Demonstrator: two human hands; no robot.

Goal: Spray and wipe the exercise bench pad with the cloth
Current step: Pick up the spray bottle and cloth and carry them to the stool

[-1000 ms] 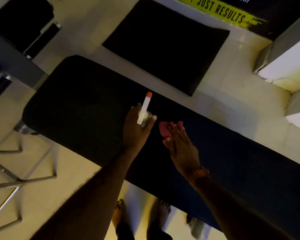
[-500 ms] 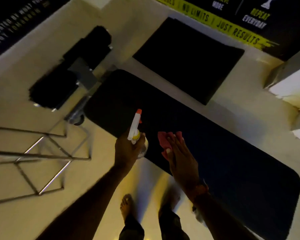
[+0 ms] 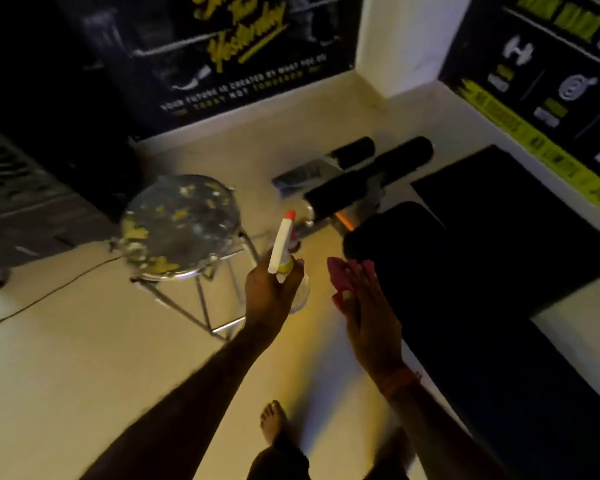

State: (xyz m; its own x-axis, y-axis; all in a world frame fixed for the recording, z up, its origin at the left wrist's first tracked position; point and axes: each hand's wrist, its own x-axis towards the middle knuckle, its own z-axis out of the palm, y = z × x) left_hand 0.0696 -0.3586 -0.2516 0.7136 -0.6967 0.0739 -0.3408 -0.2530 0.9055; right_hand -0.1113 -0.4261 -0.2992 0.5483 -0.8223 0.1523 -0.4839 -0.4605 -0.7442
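Biggest thing here is the bench pad (image 3: pixel 492 334), a long black cushion running from the middle of the shot down to the lower right corner. It looks flat and matte, pretty much pure black in this dim light, with a rounded end nearest the foam rollers (image 3: pixel 378 174). Can't make out any wet spots or streaks on it, too dark. Beside it on the far side is a black floor mat (image 3: pixel 520 202), and off to the left a round metal stool (image 3: pixel 181 223) with a scuffed, speckled top.

The left hand (image 3: pixel 271 299) is out over the pale floor (image 3: pixel 84 358), just left of the pad's end, fingers wrapped tight round a spray bottle (image 3: pixel 282 247). The bottle has a white head, a red nozzle tip and a yellow collar, pointing up and away.

The right hand (image 3: pixel 364 306) sits at the pad's near edge, palm down, fingers stretched out fairly flat with a pink cloth (image 3: pixel 338 275) bunched under them and poking out past the fingertips. Orange band on that wrist.
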